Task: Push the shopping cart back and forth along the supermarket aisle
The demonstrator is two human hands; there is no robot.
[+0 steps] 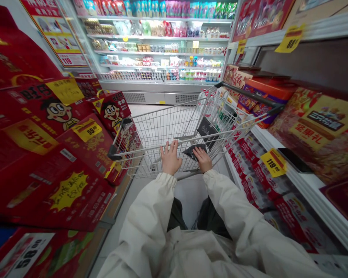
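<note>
A wire shopping cart stands in front of me in a shop aisle, its basket showing only a dark sign panel at the far end. My left hand rests on the cart's near rail, fingers spread and stretched forward. My right hand lies on the same rail just to the right, its fingers folded over a dark flat thing on the handle. Both arms are in pale cream sleeves.
Stacks of red gift boxes with yellow price tags crowd the left side, touching the cart's left corner. Shelves of red and orange boxed goods line the right. A chilled display case closes the aisle ahead. Pale floor lies beyond the cart.
</note>
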